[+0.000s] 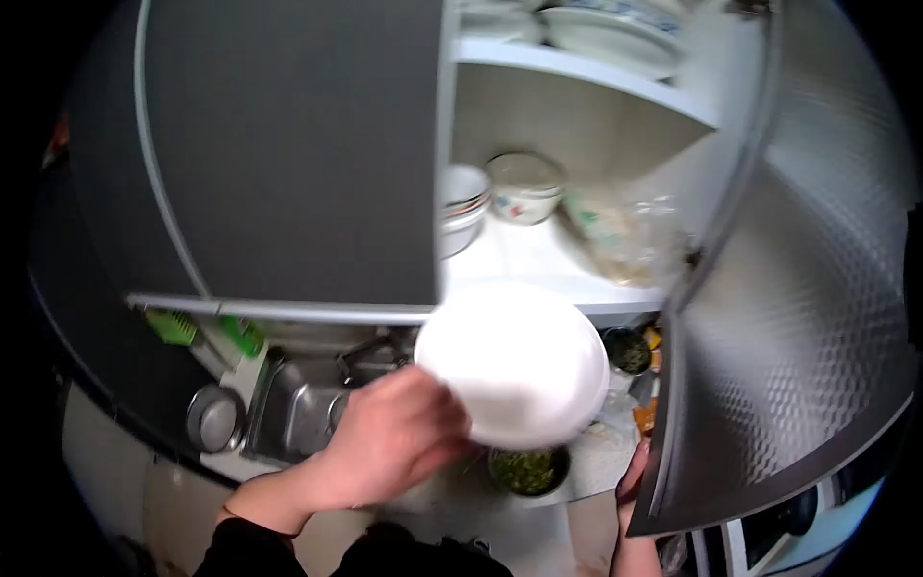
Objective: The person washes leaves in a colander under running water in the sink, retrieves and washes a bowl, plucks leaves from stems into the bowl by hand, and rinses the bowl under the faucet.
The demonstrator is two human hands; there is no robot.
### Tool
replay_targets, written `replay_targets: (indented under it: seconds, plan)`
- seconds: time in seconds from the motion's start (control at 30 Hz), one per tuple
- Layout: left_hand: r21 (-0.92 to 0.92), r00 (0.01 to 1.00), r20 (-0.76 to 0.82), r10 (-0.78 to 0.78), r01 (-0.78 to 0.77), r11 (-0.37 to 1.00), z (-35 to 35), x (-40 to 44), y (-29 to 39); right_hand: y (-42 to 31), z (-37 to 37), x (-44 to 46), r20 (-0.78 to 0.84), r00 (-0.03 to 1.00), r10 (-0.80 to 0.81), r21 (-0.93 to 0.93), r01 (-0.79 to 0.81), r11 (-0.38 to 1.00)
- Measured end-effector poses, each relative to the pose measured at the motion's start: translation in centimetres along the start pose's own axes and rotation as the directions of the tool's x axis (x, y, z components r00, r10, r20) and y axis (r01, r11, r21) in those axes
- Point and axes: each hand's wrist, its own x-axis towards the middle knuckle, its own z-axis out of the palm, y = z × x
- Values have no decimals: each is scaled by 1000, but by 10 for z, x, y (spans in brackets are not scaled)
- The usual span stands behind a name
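Left hand point(399, 433) grips the round white bowl point(524, 356) at its near-left rim. Right hand point(632, 476), grip unclear, lies at the grey textured cabinet door point(788, 337).

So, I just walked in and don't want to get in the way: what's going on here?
A person's left hand has a white bowl in its grip, in front of an open cupboard. Their right hand is at the edge of the cupboard door; whether it holds on is unclear. Stacked bowls stand on the cupboard shelf, with green vegetables below.
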Motion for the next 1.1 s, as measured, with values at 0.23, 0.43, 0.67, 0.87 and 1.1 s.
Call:
replay_targets:
  seconds: [0.23,0.43,0.67,0.87,1.1]
  plan:
    - [-399,858,401,-322,480,781,37,-223,-100,-60,95,18,-73,913,-401,-252,373,893]
    - [-174,740,516,-431,583,794,149,-380,-293,-107,188,63,-19,930,-366,-330,340,881]
    - [-66,869,339,-362,405,912,213,-399,-435,-141,230,-4,-152,982,-115,-217,80,973]
    - [-74,911,303,-281,317,946,239,-390,-462,-102,367,-264,629,392,671,54,-884,465]
    - [-212,843,352,-406,494,843,259,-412,-468,-125,535,-344,824,-66,563,185,-907,-378]
